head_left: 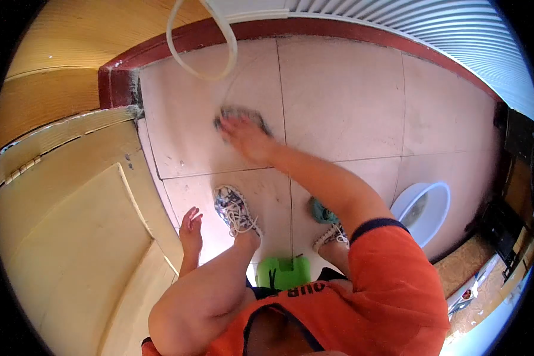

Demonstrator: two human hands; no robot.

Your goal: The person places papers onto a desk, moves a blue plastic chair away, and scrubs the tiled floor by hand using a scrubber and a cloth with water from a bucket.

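- Floor point(344, 101) lies open right of the right hand point(243, 133), up to the basin point(436, 204).
- Ahead, the hose point(233, 53) and then the skirting point(302, 28) stand in the way.
- Door point(59, 219) and left shoe point(232, 209) flank the left hand point(191, 230), leaving a narrow gap.

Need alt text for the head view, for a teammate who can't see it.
A person's right hand lies on a dark cloth, both blurred, on a pinkish tiled floor. The left hand hangs between a patterned lace-up sneaker and a yellow door. A pale basin sits to the person's right.
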